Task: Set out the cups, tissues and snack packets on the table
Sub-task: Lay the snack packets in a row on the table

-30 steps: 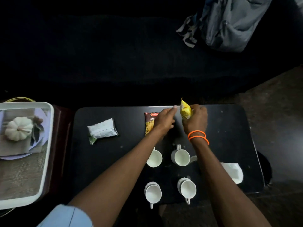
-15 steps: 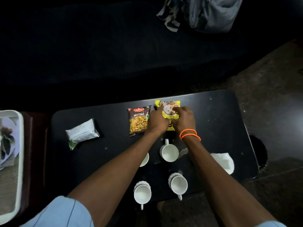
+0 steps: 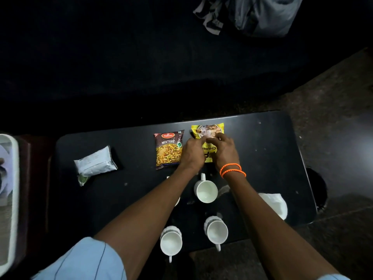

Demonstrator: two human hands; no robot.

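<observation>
Fingers of both hands press flat on the yellow snack packet, left hand and right hand side by side, pinning rather than gripping it. It lies on the black table just beside the Mixture packet, with white cups nearer the person.
</observation>
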